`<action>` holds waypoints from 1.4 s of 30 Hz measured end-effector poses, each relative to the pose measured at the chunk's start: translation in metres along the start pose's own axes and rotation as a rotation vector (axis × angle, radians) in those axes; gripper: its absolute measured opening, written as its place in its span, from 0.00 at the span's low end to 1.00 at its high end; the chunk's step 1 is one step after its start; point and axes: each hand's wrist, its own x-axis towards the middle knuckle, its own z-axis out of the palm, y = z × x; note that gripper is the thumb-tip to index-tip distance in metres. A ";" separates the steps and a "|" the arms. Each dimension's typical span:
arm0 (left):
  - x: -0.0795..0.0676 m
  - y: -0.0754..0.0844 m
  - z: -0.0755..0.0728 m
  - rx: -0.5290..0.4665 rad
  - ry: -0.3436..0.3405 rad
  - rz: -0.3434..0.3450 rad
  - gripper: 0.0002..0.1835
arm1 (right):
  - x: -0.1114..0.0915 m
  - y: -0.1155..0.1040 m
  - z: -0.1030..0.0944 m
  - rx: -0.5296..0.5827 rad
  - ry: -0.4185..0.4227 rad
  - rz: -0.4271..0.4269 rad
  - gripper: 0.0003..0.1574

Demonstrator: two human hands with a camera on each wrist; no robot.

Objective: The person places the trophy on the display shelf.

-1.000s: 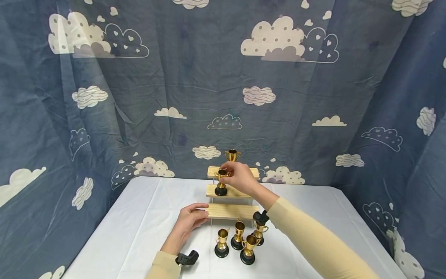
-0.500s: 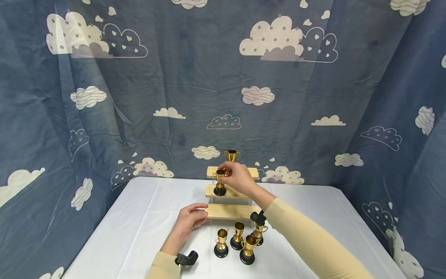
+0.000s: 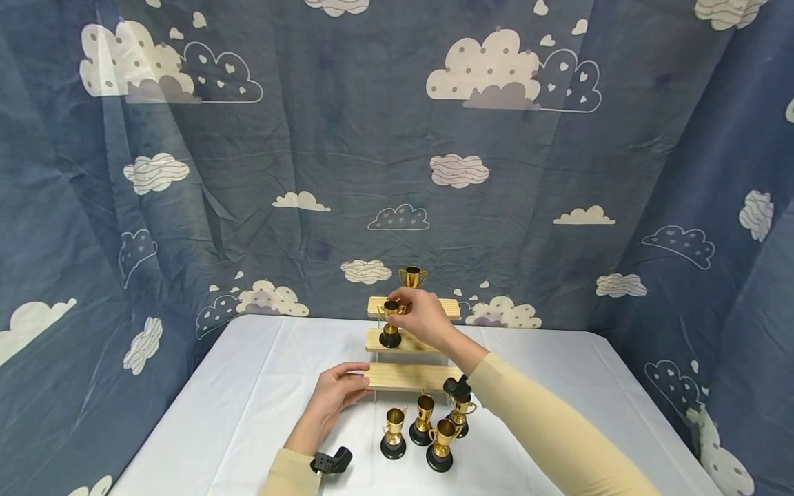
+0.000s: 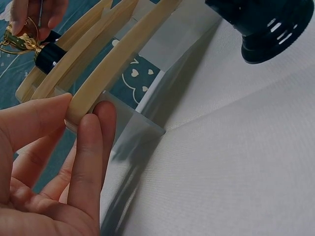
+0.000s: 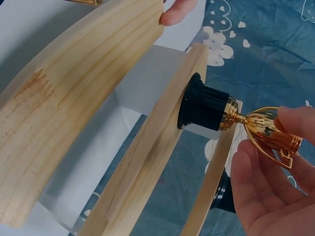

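A three-step wooden display stand (image 3: 412, 377) with clear supports stands on the table. My right hand (image 3: 423, 315) pinches the gold cup of a small trophy (image 3: 390, 337) by its handles. That trophy is upright, its black base on the left part of the middle step, as the right wrist view (image 5: 204, 105) also shows. My left hand (image 3: 335, 394) grips the left end of the lowest step, thumb and fingers on either side of the board (image 4: 81, 101). Another trophy (image 3: 412, 276) stands on the top step, its lower part hidden behind my right hand.
Several more gold trophies with black bases (image 3: 393, 441) stand on the white tablecloth (image 3: 260, 386) in front of the stand, one partly under my right wrist's camera (image 3: 457, 387). A blue cloud-print curtain (image 3: 384, 138) closes off the back and sides.
The right hand and its trophy have shifted very slightly left along the middle step. The left hand keeps its hold on the lowest step.
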 end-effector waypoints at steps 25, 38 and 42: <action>0.002 -0.003 -0.002 -0.016 -0.024 -0.003 0.20 | -0.003 -0.002 0.001 0.001 0.016 -0.017 0.23; 0.001 -0.001 -0.001 -0.006 -0.030 0.001 0.22 | -0.003 -0.001 0.001 -0.015 0.017 -0.012 0.26; -0.001 0.000 -0.001 -0.004 -0.026 0.002 0.23 | -0.005 -0.003 -0.001 -0.025 0.015 -0.009 0.27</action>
